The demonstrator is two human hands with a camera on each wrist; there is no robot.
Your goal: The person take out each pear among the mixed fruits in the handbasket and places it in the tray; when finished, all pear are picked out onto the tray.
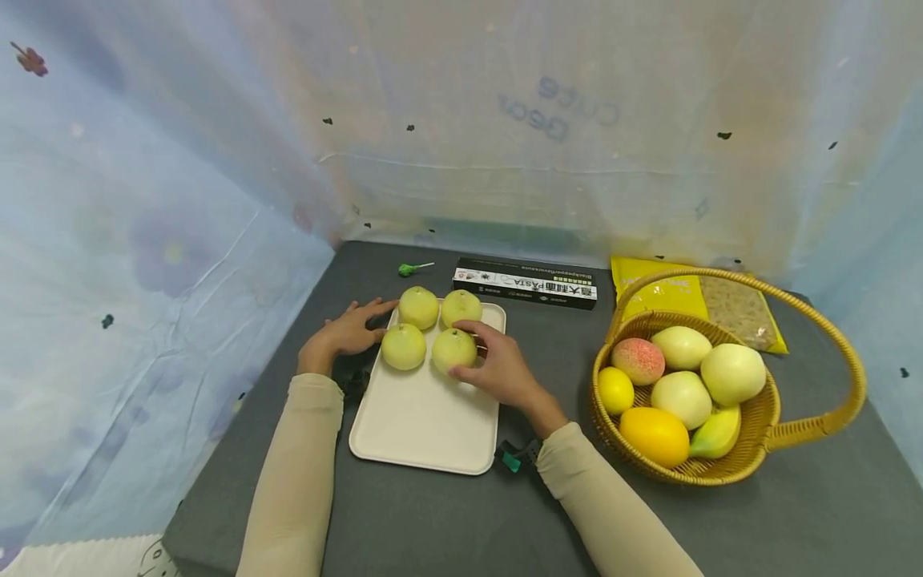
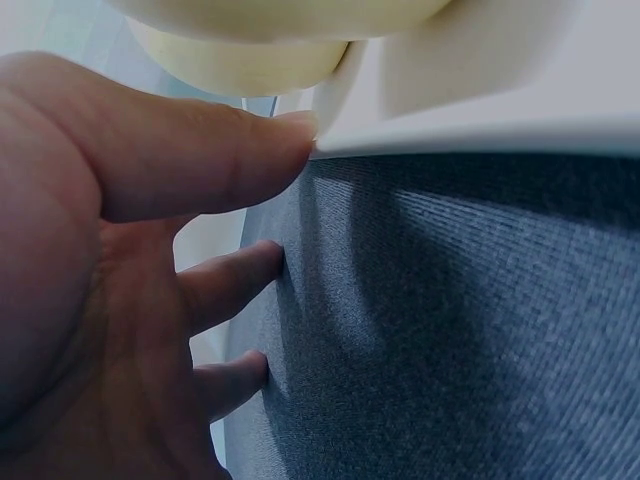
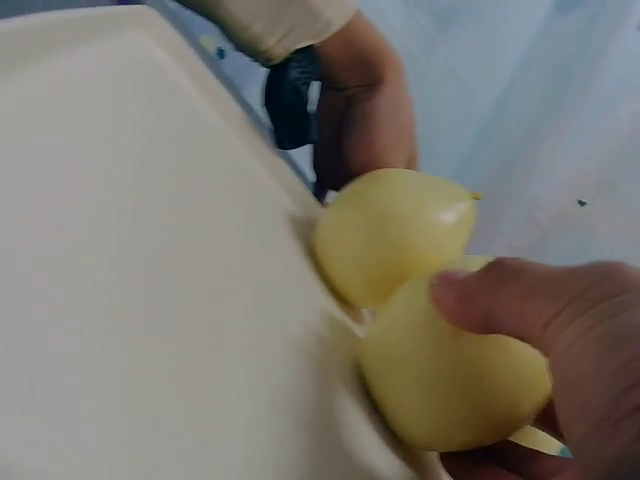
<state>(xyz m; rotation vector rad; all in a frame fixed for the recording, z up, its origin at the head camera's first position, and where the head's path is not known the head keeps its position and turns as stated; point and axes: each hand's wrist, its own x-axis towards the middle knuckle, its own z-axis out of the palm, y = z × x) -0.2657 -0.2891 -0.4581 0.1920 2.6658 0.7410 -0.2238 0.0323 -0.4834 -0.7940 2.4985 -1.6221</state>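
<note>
My right hand (image 1: 505, 369) grips a yellow-green, pear-shaped fruit (image 1: 453, 352) on the white tray (image 1: 425, 425), thumb on one side and fingers on the other. Three similar fruits stand close by on the tray: one to its left (image 1: 404, 347) and two behind (image 1: 418, 308) (image 1: 461, 308). The right wrist view shows the held fruit (image 3: 450, 370) against its neighbour (image 3: 395, 235). At the tray's left edge, my left hand (image 1: 351, 328) has its fingers spread. In the left wrist view its thumb (image 2: 220, 155) lies at the tray rim (image 2: 450, 135), with other fingertips on the dark tabletop.
On the right stands a wicker basket (image 1: 770, 409) of assorted fruit, its tall handle (image 1: 851, 361) arching outward. Behind it lies a yellow packet (image 1: 671, 296). A black-and-white pasta box (image 1: 526, 282) and a green lollipop (image 1: 407, 270) lie behind the tray. Curtains surround the dark table (image 1: 418, 521).
</note>
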